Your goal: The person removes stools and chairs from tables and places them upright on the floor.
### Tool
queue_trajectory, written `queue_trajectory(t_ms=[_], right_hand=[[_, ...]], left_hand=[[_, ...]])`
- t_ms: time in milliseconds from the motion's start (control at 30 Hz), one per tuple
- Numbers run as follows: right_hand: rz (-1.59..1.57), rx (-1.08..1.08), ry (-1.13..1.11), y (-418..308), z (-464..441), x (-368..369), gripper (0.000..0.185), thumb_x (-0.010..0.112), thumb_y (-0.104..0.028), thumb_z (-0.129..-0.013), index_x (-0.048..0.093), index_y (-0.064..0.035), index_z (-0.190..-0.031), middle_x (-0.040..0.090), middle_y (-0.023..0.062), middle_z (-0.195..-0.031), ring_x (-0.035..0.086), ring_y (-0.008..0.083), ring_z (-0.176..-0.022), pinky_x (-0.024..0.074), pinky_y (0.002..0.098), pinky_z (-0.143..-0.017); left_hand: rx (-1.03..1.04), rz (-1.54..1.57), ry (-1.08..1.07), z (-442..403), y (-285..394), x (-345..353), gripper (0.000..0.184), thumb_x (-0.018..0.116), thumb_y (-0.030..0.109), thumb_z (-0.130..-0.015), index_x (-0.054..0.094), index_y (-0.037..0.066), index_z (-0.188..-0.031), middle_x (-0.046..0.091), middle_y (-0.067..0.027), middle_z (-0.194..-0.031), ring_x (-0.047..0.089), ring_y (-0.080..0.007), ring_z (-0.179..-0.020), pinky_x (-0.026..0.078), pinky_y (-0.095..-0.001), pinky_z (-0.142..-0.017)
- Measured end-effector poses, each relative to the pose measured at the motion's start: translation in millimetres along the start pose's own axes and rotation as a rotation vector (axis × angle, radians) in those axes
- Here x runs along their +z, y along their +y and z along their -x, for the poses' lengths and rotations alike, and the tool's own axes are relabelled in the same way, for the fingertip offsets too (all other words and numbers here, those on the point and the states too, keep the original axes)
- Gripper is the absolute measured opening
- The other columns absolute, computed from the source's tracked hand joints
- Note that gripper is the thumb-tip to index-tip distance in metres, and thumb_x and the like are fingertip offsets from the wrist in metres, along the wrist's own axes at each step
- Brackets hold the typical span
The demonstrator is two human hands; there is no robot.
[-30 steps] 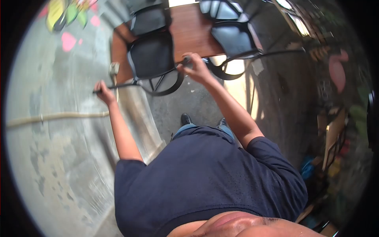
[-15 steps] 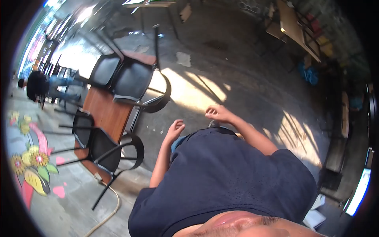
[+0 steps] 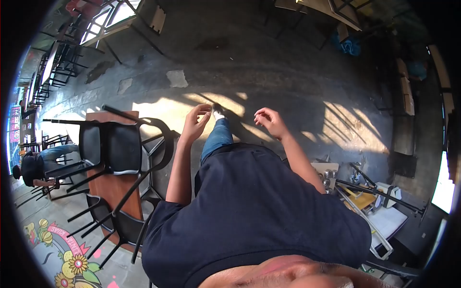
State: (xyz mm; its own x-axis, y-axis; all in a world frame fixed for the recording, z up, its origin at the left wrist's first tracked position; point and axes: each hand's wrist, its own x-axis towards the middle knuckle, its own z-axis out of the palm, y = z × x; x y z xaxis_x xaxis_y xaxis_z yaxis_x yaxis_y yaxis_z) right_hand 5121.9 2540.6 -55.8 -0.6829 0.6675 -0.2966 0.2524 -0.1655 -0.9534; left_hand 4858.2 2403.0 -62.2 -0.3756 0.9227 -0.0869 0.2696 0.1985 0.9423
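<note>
My left hand [image 3: 196,124] is raised in front of me, its fingers loosely apart and holding nothing. To its right, my right hand [image 3: 271,123] hangs in the air with slightly curled fingers and nothing in them. Both hands are over the floor and touch no object. At the left stands a brown wooden table [image 3: 113,185]. Upturned black chairs [image 3: 124,148] rest on it, their legs sticking out to the left. Nearest to these chairs is my left hand, some way off from them.
A co-worker [image 3: 36,168] bends among chairs at the far left. Tables with thin legs stand along the top. Frames, a yellow item and a white board [image 3: 386,223] lie at the lower right. A blue bag [image 3: 349,45] sits at the upper right.
My hands were on a chair's legs or edge at the table; they have let go. My body has turned right, so the table and chairs now lie at my left. One leg has stepped forward.
</note>
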Motion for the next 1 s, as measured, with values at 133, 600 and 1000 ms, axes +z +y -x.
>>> queue_trajectory(t_ms=[133,600,1000], right_hand=[[0.018,0.047,-0.050,-6,-74,-16,0.013,0.056,-0.014,-0.085,0.059,-0.0025,-0.091,0.061,0.0033,-0.080,0.058,0.0093,-0.074,0.0462,0.0241,-0.068],[-0.068,-0.101,0.244,-128,-352,-113,0.017,0.051,-0.020,-0.091,0.059,-0.0060,-0.095,0.063,0.0028,-0.081,0.060,0.0085,-0.073,0.0442,0.0213,-0.063],[-0.118,0.282,0.054,-85,-524,-152,0.019,0.051,-0.027,-0.091,0.059,-0.0090,-0.091,0.063,0.0014,-0.079,0.061,0.0093,-0.069,0.0431,0.0217,-0.060]], left_hand=[[-0.038,0.006,-0.052,-69,-14,-1,0.027,0.060,0.016,-0.085,0.058,0.005,-0.109,0.065,-0.0059,-0.093,0.061,-0.0166,-0.088,0.043,-0.0325,-0.076],[0.205,0.235,0.046,-402,30,-104,0.012,0.056,0.007,-0.085,0.059,-0.001,-0.093,0.060,-0.0031,-0.082,0.055,-0.0085,-0.075,0.044,-0.0228,-0.070],[0.074,0.522,0.190,-600,-3,-94,0.025,0.046,0.018,-0.094,0.045,0.004,-0.073,0.042,0.0014,-0.065,0.043,-0.0084,-0.063,0.039,-0.0238,-0.060]])
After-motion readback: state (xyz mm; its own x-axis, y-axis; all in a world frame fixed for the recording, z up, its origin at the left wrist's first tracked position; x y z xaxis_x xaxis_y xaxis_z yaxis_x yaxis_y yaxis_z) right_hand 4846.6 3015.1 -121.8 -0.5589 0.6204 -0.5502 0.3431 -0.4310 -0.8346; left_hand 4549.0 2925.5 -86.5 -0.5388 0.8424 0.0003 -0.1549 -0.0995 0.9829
